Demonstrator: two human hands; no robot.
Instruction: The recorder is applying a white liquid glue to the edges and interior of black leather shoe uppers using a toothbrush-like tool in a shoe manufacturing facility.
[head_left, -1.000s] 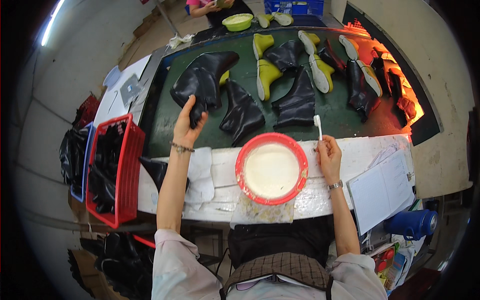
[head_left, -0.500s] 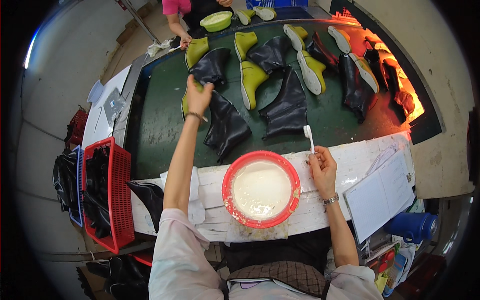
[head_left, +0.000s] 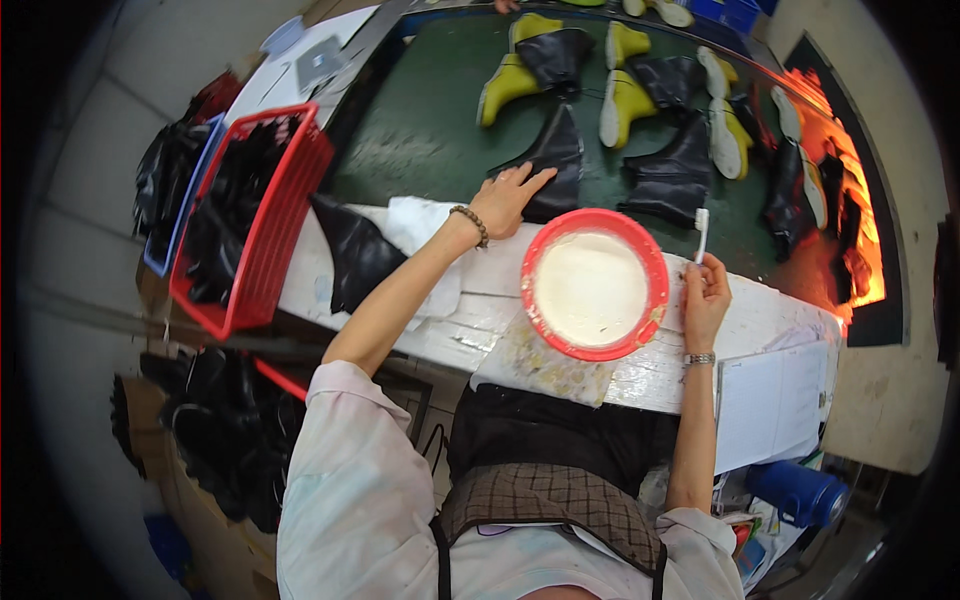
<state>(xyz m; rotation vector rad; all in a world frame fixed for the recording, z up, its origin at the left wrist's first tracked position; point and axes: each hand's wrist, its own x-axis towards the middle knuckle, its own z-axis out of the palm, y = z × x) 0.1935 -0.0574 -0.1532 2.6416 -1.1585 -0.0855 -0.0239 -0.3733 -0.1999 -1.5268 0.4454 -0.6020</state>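
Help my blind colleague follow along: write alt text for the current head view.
A person's right hand holds a white toothbrush beside a red bowl of pale liquid; the left hand is at a black boot on a green surface.

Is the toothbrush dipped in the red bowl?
No: the right hand holds the white toothbrush to the right of the red bowl, outside its rim.
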